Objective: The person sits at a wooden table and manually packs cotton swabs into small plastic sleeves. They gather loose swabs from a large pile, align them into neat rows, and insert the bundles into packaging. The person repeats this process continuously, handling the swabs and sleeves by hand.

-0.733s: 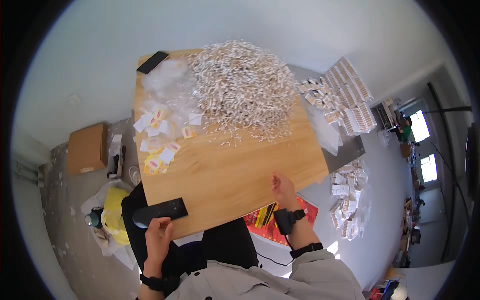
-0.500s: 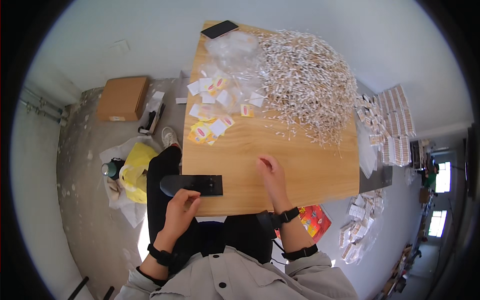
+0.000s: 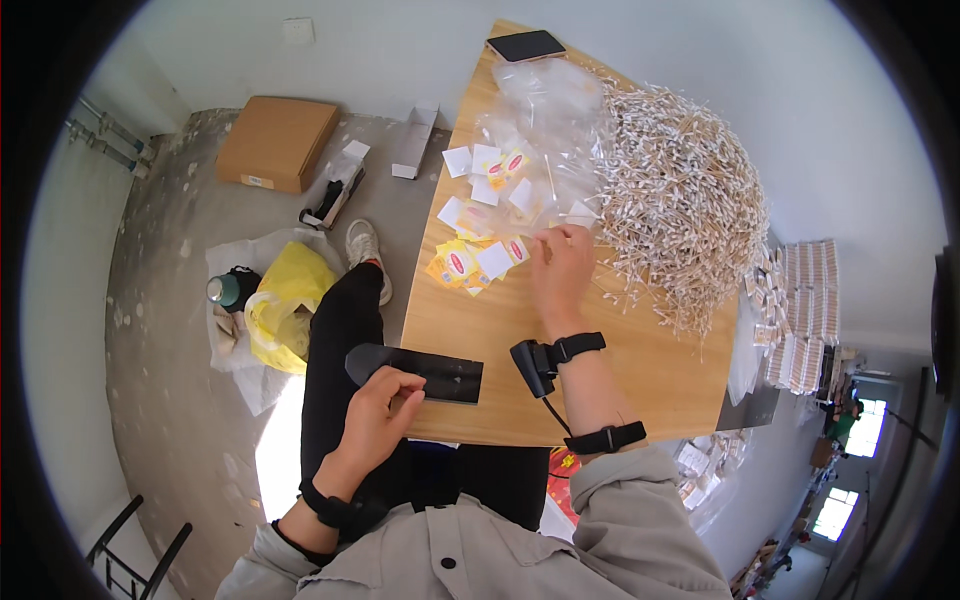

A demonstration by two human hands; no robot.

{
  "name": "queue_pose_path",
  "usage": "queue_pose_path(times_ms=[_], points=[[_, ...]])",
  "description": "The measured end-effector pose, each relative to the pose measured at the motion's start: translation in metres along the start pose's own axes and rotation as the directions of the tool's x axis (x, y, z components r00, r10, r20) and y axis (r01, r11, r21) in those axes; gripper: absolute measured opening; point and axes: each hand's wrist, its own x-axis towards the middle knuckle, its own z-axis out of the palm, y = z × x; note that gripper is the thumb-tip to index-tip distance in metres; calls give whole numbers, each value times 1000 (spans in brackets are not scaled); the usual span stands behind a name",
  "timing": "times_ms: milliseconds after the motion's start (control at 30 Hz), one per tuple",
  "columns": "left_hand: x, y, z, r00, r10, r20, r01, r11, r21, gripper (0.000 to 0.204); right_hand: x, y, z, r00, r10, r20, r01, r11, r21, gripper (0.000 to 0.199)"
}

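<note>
My left hand [image 3: 382, 405] rests on a flat black device [image 3: 418, 372] at the near edge of the wooden table [image 3: 640, 370]. My right hand [image 3: 562, 268] reaches forward to the small white and yellow-red packets [image 3: 478, 232] spread on the table, fingers pinched at one near the clear plastic bags [image 3: 545, 130]. Whether it grips a packet is unclear. A big heap of thin white sticks [image 3: 680, 190] lies just right of that hand. A black strap-mounted device [image 3: 540, 362] sits on my right wrist.
A black phone [image 3: 526, 44] lies at the table's far corner. On the floor to the left are a cardboard box [image 3: 277, 143], a yellow bag [image 3: 285, 305], a green bottle [image 3: 224, 290] and a small white carton [image 3: 415, 140]. Stacks of printed packets [image 3: 810, 300] lie to the right.
My right hand has moved forward across the table from its near part to the packets by the stick heap. My left hand stays on the black device. The view has turned left.
</note>
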Motion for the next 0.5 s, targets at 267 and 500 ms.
queue_pose_path(times_ms=[267,500], points=[[6,18,4,995,83,-62,-87,994,-63,10,-26,-38,-57,911,412,-14,-327,742,586,4],[6,27,39,998,33,49,-18,960,-278,34,-86,-47,-104,648,478,593,-583,-190,790,15]])
